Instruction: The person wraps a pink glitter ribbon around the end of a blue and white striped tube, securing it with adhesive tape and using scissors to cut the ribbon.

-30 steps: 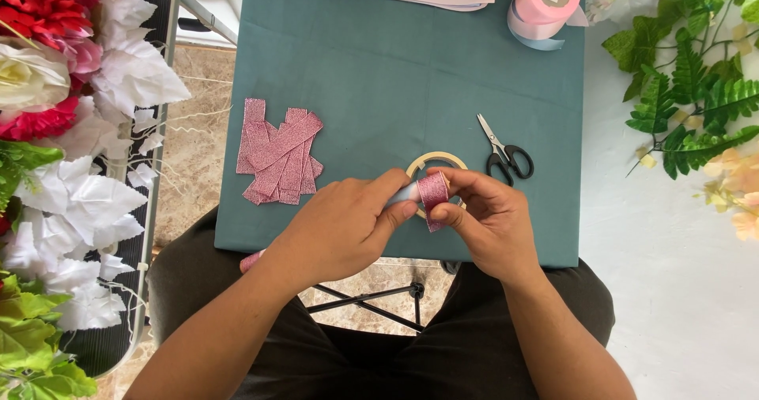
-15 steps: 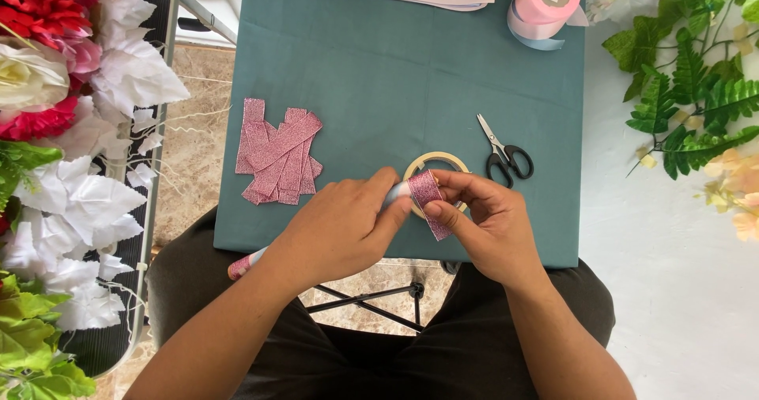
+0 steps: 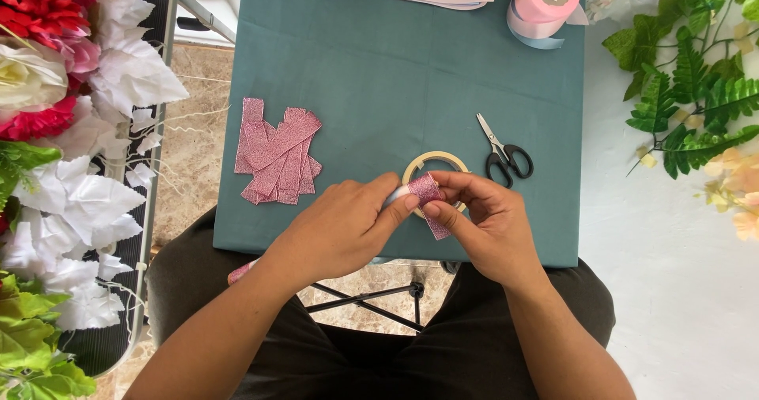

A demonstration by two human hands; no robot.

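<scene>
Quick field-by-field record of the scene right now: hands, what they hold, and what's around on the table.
Left hand: pinches the pink glitter ribbon piece; something white shows at its fingertips
Right hand: grips the same piece from the other side
Tape ring: flat on the table, partly behind the hands
Scissors: right of the ring
Cut ribbon pile: left of the hands
Pink ribbon spool: far edge
Surface: teal table

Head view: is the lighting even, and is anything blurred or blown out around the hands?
Head view: soft, even daylight, faint shadows; left hand, right hand and pink glitter strip are sharp; white wall at right is bright, not clipped.
</scene>
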